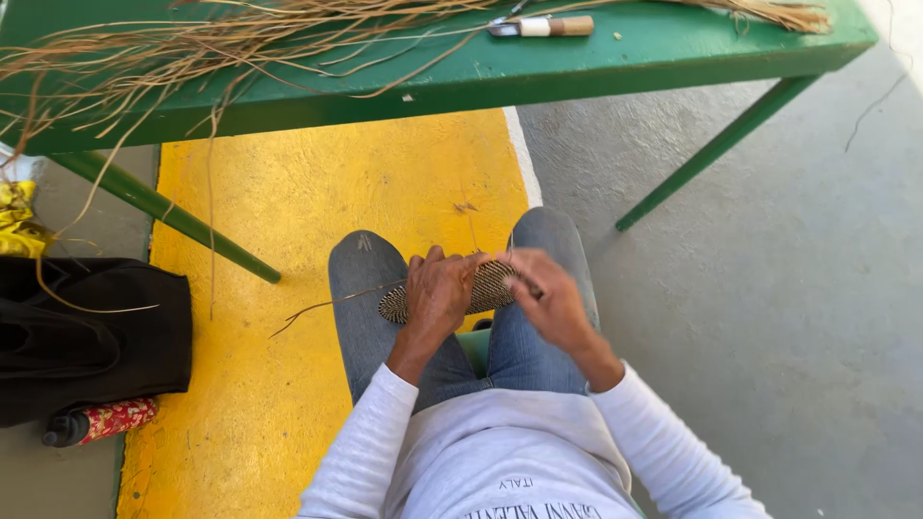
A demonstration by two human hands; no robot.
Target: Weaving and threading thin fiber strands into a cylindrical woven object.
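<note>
We hold the woven piece (486, 286) over our knees: the left hand (437, 293) clasps its middle to steady it, and the right hand (550, 300) pinches its end. Loose fibre (192, 48) lies along the bench's (615, 58) near edge, beside a knife (543, 26).

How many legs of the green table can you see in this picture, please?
2: one table leg slants over the yellow floor at left, the other table leg over the grey floor at right; further legs may lie outside the view.

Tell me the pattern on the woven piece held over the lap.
The woven piece shows a fine dark-and-light speckled weave, seen in the head view, held between the left hand and right hand.
</note>
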